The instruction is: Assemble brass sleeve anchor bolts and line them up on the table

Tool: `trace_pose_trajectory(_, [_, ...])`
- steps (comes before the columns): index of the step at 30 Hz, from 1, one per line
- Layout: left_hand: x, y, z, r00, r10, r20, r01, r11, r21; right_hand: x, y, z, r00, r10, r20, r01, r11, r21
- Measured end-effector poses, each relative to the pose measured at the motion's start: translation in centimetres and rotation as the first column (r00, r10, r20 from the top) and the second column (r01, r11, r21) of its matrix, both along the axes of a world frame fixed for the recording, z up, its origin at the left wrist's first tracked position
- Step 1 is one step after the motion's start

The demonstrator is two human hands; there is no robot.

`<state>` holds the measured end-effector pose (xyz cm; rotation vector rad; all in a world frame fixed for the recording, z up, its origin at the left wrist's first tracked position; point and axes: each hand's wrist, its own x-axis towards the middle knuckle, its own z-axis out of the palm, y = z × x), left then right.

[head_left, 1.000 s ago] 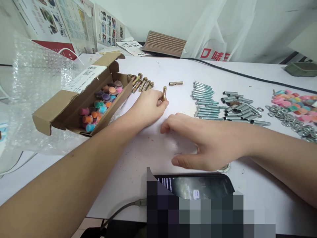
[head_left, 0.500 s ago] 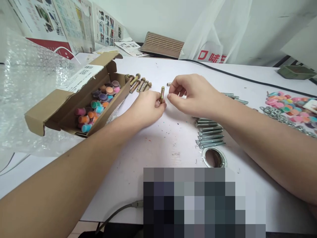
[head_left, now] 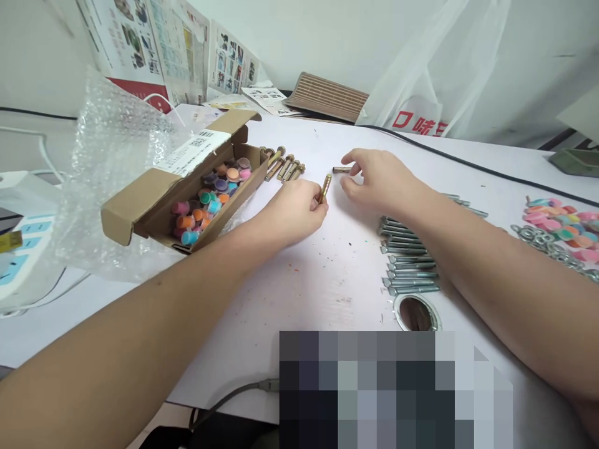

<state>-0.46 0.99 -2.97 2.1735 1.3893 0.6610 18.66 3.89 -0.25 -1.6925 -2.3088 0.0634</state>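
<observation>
My left hand [head_left: 299,209] is closed on a gold-coloured bolt [head_left: 326,187], which sticks up from between thumb and fingers, tilted slightly right. To the right of it, my right hand [head_left: 374,181] is held low over the table with thumb and fingers apart. A short metal sleeve [head_left: 341,169] lies at its fingertips, its right end hidden behind them; whether they touch it I cannot tell. Several gold bolts [head_left: 290,168] lie beyond my left hand. Below my right forearm are rows of silver bolts [head_left: 412,274], partly covered by the arm.
An open cardboard box [head_left: 116,215] of colourful plugs [head_left: 206,206] stands on the left, against bubble wrap [head_left: 98,206]. A metal ring [head_left: 416,313] lies nearer me. Washers [head_left: 543,240] and more plugs [head_left: 568,227] are at the right. A black cable [head_left: 449,159] crosses the back.
The view has turned left, so everything sits further right. My right hand's thumb and fingers have spread, and more of the sleeve shows. My left hand keeps the bolt.
</observation>
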Motion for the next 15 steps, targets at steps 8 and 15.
trace_pose_trajectory(8, [0.2, -0.2, 0.6, 0.999, 0.017, -0.027, -0.019, 0.997, -0.075, -0.4, 1.1, -1.4, 0.982, -0.144, 0.123, 0.148, 0.989, -0.023])
trace_pose_trajectory(15, [0.3, -0.4, 0.8, 0.999, 0.038, -0.036, -0.042, 0.994, -0.097, -0.3, 1.6, -2.3, 0.982, -0.144, 0.118, 0.143, 0.99, 0.015])
